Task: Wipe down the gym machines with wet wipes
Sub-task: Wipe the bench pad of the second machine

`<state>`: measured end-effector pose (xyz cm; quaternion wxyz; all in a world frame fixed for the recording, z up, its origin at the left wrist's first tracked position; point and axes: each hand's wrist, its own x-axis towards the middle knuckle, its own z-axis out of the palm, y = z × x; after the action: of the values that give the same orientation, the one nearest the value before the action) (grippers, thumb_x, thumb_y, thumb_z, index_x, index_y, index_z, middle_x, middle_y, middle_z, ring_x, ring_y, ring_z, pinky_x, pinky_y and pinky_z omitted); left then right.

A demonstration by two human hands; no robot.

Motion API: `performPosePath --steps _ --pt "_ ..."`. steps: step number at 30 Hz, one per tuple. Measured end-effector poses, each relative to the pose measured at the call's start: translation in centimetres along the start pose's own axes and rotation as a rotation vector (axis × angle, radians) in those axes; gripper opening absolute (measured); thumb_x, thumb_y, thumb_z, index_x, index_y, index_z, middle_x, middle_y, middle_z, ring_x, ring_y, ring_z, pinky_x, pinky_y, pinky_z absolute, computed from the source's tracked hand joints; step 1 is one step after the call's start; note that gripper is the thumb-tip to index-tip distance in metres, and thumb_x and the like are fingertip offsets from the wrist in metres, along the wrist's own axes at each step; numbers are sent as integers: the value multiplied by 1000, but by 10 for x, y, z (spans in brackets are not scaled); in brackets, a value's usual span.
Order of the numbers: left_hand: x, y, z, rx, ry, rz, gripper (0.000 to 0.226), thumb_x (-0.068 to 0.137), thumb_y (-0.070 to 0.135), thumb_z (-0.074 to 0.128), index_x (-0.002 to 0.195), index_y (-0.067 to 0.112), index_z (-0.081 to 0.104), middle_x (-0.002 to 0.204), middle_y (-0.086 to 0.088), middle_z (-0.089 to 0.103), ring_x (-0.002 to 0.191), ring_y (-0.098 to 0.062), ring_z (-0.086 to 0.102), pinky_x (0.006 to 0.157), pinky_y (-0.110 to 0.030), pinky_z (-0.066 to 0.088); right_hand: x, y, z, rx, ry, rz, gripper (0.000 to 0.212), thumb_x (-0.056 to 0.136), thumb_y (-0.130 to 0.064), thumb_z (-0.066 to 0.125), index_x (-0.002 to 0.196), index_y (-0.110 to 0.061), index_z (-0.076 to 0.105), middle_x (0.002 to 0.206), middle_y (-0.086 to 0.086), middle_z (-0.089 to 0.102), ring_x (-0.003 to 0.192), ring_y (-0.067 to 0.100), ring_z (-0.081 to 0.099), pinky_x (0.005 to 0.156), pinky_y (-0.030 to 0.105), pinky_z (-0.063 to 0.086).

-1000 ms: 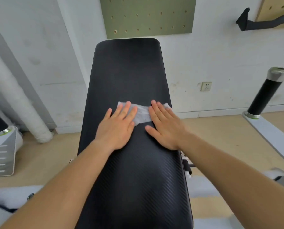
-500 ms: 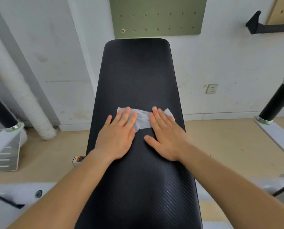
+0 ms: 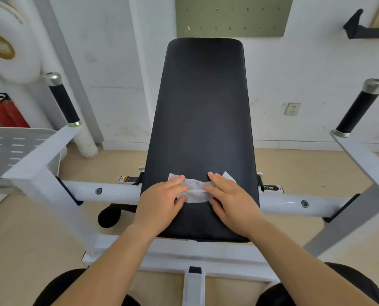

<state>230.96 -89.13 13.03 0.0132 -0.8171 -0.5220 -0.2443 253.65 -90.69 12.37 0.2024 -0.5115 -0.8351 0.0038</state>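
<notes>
Now the left hand and right hand have drawn the wet wipe down the black pad to near its lower end, with the fingers flat and pressing it, the wipe seemingly bunched between them, so this pad's pass is probably almost done.

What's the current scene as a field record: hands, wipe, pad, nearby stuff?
left hand: fingers flat, pressing the left end of the wet wipe
right hand: fingers flat, pressing the wipe's right end
wet wipe: white, bunched in the middle, lying across the near part of the pad
pad: black, long, running away from the person toward the wall
handles: left handle and right handle, black grips either side of the pad, untouched
background: green pegboard, wall socket
</notes>
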Motion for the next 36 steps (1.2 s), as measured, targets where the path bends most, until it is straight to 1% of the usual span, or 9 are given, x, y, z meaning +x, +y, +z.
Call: performPosePath --steps 3,6,9,12,15,20,25,29,36 --pt "4 -2 4 -52 56 -31 20 86 27 76 104 36 76 129 14 65 110 -13 62 75 -23 50 2 -3 7 -40 212 8 22 87 -11 71 105 -22 75 131 8 62 116 32 60 90 42 55" --pt "16 1 8 18 118 -53 11 83 29 78 94 31 77 111 8 59 97 -17 53 63 -29 49 10 -6 10 -213 322 55 15 84 -15 73 90 -28 75 100 0 59 89 25 52 76 35 41" --pt "25 6 11 -22 135 -96 8 85 29 76 93 29 77 95 8 56 85 -16 53 58 -33 49 18 -7 16 -140 364 125 14 84 -13 76 92 -24 78 86 -1 57 71 22 54 59 31 42" --pt "29 5 13 -173 103 -163 23 89 32 72 111 28 73 99 11 64 90 -14 61 73 -29 51 27 -10 19 -25 371 122 17 87 -12 72 103 -19 76 93 0 65 73 22 62 53 33 52" --pt "34 4 6 -341 78 -263 40 89 28 73 128 29 64 107 14 71 98 -9 65 89 -26 51 33 -23 16 113 328 106 36 96 -25 52 128 -16 65 107 -2 69 85 18 65 64 32 57" --pt "29 3 -12 -649 12 -362 46 93 16 67 134 32 54 115 20 68 90 8 67 84 -15 53 33 -47 17 127 114 66 63 95 -31 43 155 -14 33 131 -2 59 112 15 51 94 27 44" --pt "32 -39 -41 -393 170 -445 23 93 22 62 114 31 66 109 20 65 77 2 62 78 -25 49 38 -52 22 -214 -127 -143 69 101 -56 31 157 -14 29 165 6 23 148 30 25 120 45 29" --pt "42 -67 -42 -333 144 -507 19 96 24 59 112 29 66 115 13 60 85 -2 61 80 -30 48 72 -26 14 -378 -291 -368 80 100 -63 23 160 -10 15 167 9 5 154 26 6 124 42 8" --pt "57 -74 -36 -377 111 -545 22 96 31 58 117 31 64 121 14 55 92 -5 60 89 -37 52 215 41 -41 -330 -181 164 85 97 -65 13 159 -8 4 167 12 -4 155 26 -2 124 44 3"
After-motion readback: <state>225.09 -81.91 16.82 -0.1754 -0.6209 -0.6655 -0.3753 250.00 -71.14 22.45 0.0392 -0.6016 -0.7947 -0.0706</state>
